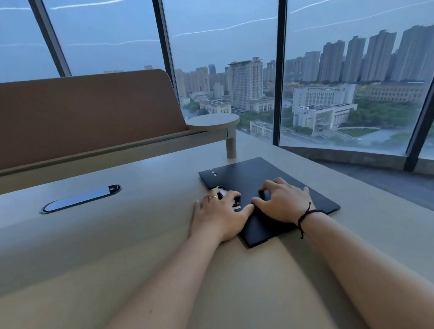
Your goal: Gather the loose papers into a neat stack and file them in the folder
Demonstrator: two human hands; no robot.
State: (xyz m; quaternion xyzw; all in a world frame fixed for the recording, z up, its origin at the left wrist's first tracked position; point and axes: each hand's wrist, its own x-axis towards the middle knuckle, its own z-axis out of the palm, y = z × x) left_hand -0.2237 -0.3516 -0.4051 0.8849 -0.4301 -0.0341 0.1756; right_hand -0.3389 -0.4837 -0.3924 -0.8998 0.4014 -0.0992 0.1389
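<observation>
A closed black folder (255, 174) lies flat on the light wooden desk (115, 241), right of centre. My left hand (220, 213) rests on the folder's left edge, its fingers over a small white and black clip-like part (223, 192) there. My right hand (283, 201) lies palm down on the folder's cover with fingers spread and bent. A dark cord bracelet circles my right wrist. No loose papers show anywhere.
A dark oval cable hatch (82, 198) is set into the desk at the left. A brown divider panel (81, 115) stands along the back. A small round shelf (213, 122) on a post sits behind the folder. Tall windows lie beyond the desk's right edge.
</observation>
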